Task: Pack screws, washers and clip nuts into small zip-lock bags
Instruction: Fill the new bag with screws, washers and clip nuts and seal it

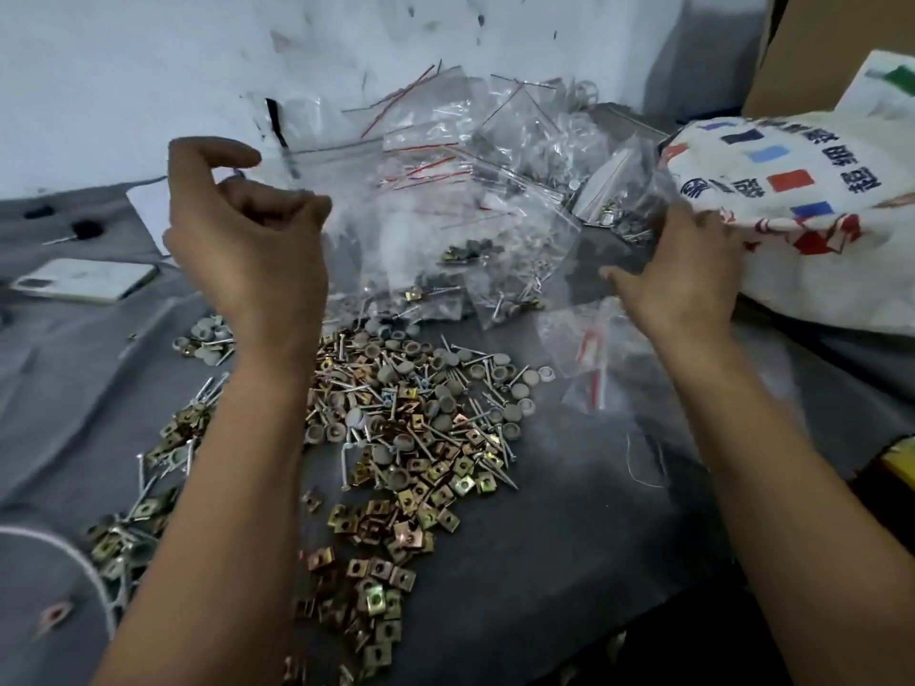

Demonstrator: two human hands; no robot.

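Zip-lock bag [317, 163] pinched in L hand [247, 245]; R hand [688, 274] spread, empty, against printed sack [802, 200]; hardware pile [406, 428] btwn forearms.

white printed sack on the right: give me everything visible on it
The white sack lies slumped on the grey cloth at the right edge, partly out of frame. It looks like woven plastic or fabric, creased, printed with dark blue characters, blue and red blocks and a red pattern along its lower fold. The right hand rests its fingers against its near edge. Bagged hardware lies beside it. Contents hidden.
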